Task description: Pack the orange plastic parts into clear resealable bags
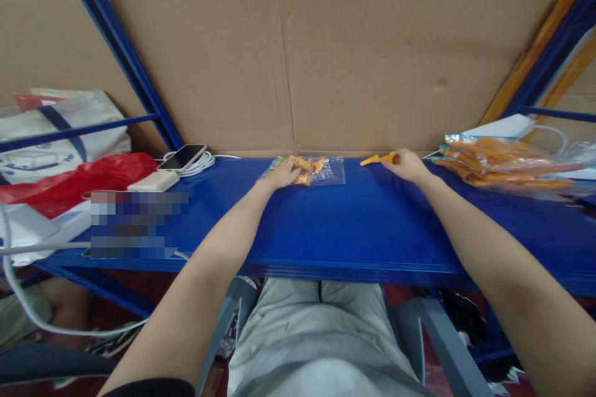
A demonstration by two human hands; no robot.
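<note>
a glossy blue metal table runs across in front of a creased brown cardboard wall. the left hand lies flat, fingers spread, on a small clear plastic bag of orange plastic pieces at the table's far edge. just beside it, the right hand pinches a slim orange plastic piece, its long axis level, tapered tip pointing left. a crinkly bag of orange parts lies to the right.

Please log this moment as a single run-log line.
left hand: rests on clear bag of orange parts | right hand: holds orange piece | surface: blue shelf
</note>
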